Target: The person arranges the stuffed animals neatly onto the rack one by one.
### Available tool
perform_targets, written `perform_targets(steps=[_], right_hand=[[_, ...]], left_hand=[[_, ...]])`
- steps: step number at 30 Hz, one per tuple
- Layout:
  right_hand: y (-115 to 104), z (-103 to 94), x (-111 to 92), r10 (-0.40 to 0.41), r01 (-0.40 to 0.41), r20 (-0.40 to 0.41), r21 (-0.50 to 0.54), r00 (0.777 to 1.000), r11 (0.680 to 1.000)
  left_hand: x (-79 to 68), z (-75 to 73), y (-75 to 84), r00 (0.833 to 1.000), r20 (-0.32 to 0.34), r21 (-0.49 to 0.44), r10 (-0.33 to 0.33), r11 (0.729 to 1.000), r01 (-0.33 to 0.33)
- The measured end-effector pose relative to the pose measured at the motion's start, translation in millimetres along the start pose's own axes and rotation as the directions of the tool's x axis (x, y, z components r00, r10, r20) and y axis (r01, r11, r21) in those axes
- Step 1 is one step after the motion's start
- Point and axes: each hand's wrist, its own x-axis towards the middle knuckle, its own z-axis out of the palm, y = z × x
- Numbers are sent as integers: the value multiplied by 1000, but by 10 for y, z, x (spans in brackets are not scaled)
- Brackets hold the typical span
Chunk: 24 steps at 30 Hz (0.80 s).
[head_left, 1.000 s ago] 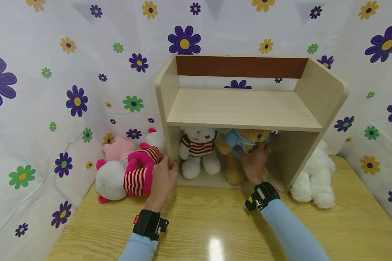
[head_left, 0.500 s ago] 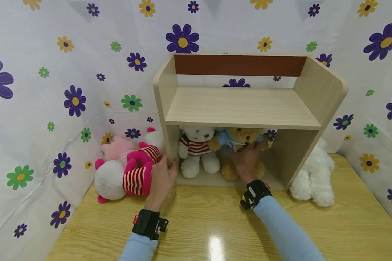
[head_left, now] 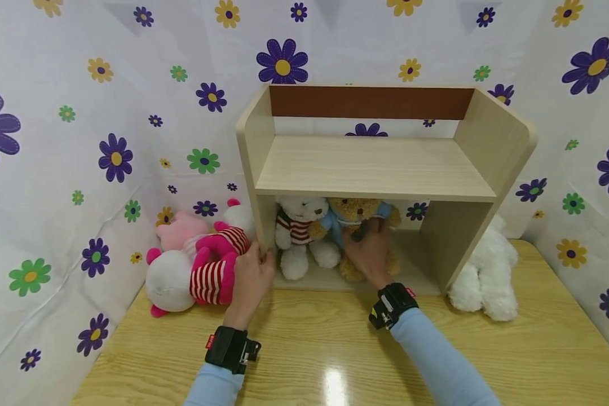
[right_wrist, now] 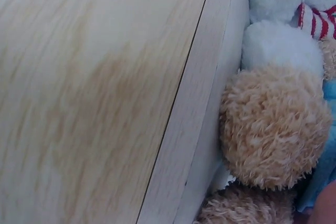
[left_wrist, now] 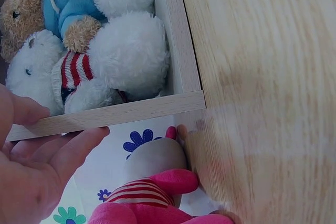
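Note:
My left hand (head_left: 251, 279) grips the left side panel of a small wooden shelf (head_left: 375, 163); in the left wrist view the thumb lies inside the panel (left_wrist: 131, 109) and the fingers outside. In the lower compartment a white teddy bear (head_left: 296, 230) in a red-and-white striped sweater sits against the left. Close beside it sits a brown teddy bear (head_left: 355, 207) in a blue hoodie, one paw over the white bear's sweater. My right hand (head_left: 370, 251) holds the brown bear's front, thumb to the left and fingers to the right. Its furry foot (right_wrist: 273, 129) fills much of the right wrist view.
Left of the shelf lie a pink-and-white striped plush (head_left: 213, 276) with a white head and a pink plush (head_left: 182, 231). A white fluffy plush (head_left: 487, 276) leans by the right side. All stand on a wooden table (head_left: 304, 344) before a flowered cloth (head_left: 157, 67).
My right hand and the brown bear have moved left along the lower compartment, up against the white bear, which now tilts slightly left. My left hand keeps its place on the panel.

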Motion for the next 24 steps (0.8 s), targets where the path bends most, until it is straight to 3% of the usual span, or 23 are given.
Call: perform_targets(steps=[6, 13, 24], right_hand=[[-64, -33, 10, 39, -38, 58, -16, 998, 999], [17, -69, 17, 1, 4, 117, -41, 993, 999], [-22, -145, 28, 57, -8, 222, -216, 973, 976]], left_hand=[[2, -2, 6, 1000, -2, 10, 6, 1000, -6], [-4, 0, 6, 1000, 17, -6, 13, 1000, -13], [6, -14, 6, 1000, 6, 15, 3, 1000, -3]])
